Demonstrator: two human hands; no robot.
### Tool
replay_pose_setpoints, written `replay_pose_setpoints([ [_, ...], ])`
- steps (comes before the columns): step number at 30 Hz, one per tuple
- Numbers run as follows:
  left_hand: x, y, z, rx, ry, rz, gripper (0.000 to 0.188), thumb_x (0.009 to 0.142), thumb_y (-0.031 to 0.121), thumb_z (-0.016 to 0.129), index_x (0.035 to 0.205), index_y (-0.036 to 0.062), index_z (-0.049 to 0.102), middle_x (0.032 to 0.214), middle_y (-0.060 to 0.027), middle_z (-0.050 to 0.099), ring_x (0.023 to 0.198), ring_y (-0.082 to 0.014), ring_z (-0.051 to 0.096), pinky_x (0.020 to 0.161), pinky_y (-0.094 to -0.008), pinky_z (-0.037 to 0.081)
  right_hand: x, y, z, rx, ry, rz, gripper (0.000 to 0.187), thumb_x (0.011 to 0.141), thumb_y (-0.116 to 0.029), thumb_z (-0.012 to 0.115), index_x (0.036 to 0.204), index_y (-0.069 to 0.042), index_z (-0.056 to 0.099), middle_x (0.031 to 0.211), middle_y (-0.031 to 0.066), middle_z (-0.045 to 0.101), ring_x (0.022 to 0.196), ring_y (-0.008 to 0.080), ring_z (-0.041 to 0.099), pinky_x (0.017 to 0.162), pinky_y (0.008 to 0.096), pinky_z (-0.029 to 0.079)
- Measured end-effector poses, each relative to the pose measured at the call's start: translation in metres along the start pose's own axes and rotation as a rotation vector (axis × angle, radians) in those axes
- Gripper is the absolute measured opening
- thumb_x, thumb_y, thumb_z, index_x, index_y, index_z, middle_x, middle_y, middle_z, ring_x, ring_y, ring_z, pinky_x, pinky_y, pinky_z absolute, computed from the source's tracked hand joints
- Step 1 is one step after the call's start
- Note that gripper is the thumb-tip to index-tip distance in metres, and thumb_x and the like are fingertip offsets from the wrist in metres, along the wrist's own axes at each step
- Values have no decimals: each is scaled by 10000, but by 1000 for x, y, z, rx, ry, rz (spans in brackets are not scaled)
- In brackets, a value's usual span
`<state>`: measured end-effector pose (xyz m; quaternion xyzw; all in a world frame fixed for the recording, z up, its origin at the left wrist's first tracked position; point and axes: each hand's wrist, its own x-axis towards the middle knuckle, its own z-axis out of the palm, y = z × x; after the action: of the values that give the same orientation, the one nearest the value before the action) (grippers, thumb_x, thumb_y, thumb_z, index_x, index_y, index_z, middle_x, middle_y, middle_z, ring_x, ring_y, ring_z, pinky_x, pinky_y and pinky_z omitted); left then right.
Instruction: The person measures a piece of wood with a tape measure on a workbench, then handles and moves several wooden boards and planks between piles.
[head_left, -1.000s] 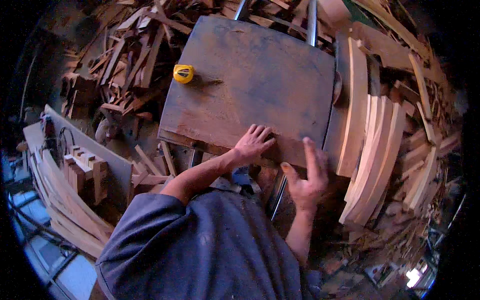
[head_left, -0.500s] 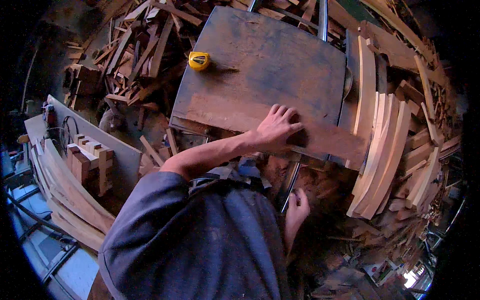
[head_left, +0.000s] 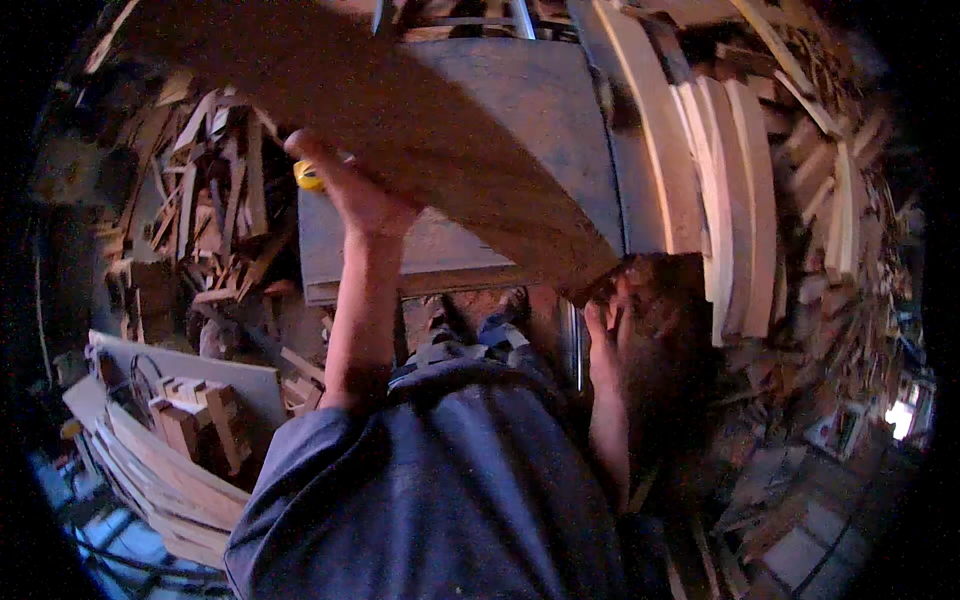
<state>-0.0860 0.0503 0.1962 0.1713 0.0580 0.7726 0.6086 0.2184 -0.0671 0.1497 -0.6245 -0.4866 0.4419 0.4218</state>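
A long, wide brown wooden board [head_left: 400, 120] slants across the view from the upper left down to the right, raised above a flat, dusty worktable [head_left: 560, 130]. My left hand [head_left: 365, 200] grips its near edge; the thumb shows and the other fingers are hidden by the board. At the board's lower right end, my right hand [head_left: 608, 320] is closed around the end, dim and slightly blurred. Partly covered by my left thumb, a yellow tape measure [head_left: 309, 176] sits at the table's left side.
Curved pale wood pieces [head_left: 715, 180] stand along the table's right side. Offcuts [head_left: 225, 180] are heaped at the left, more scraps [head_left: 840, 210] at the far right. Stacked curved strips [head_left: 170, 480] and a pale panel [head_left: 190, 355] lie at lower left. My feet [head_left: 500, 312] are below the table edge.
The board is now up in both hands, above the table. My left hand has moved left from the table's front edge, and my right hand has risen to the board's end. The view has shifted.
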Motion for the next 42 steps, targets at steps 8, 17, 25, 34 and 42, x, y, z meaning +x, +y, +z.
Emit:
replay_pose_setpoints([
  [8, -73, 1, -90, -101, 389, -2, 975, 753, 800, 519, 1446, 126, 389, 1443, -150, 437, 1327, -403, 372, 1104, -586, 281, 1, 8, -10, 60, -40, 106, 660, 902, -265, 677, 1408, 44, 388, 1319, 146, 531, 1127, 192, 536, 947, 328, 433],
  [17, -113, -12, -119, 108, 642, 82, 1049, 692, 844, 497, 1472, 159, 343, 1502, -145, 359, 1352, -375, 347, 1121, -588, 249, -3, 11, -6, -32, -39, 63, 509, 935, -266, 633, 1317, 49, 513, 1281, 126, 568, 1140, 183, 534, 967, 321, 430],
  [25, -121, -13, -143, -441, 437, 13, 1027, 743, 811, 491, 1497, 149, 270, 1541, -139, 280, 1388, -354, 288, 1148, -567, 219, -1, -6, -8, -50, -52, 83, 420, 974, -219, 573, 1318, 18, 533, 1333, 111, 552, 1199, 191, 509, 1029, 327, 392],
  [34, -125, -23, -167, -373, 570, 22, 957, 751, 832, 440, 1416, 143, 431, 1429, -82, 462, 1282, -321, 427, 1097, -521, 318, -8, 37, -22, -71, 25, 114, 439, 958, -191, 556, 1328, 40, 504, 1314, 133, 541, 1194, 232, 498, 1015, 370, 396],
  [42, -124, -21, -130, -374, 595, -11, 1060, 664, 889, 456, 1429, 157, 420, 1439, -92, 451, 1308, -324, 403, 1098, -575, 280, -16, 15, -19, -45, 15, 259, 493, 966, -171, 537, 1394, 38, 410, 1335, 180, 496, 1170, 285, 524, 937, 382, 465],
])
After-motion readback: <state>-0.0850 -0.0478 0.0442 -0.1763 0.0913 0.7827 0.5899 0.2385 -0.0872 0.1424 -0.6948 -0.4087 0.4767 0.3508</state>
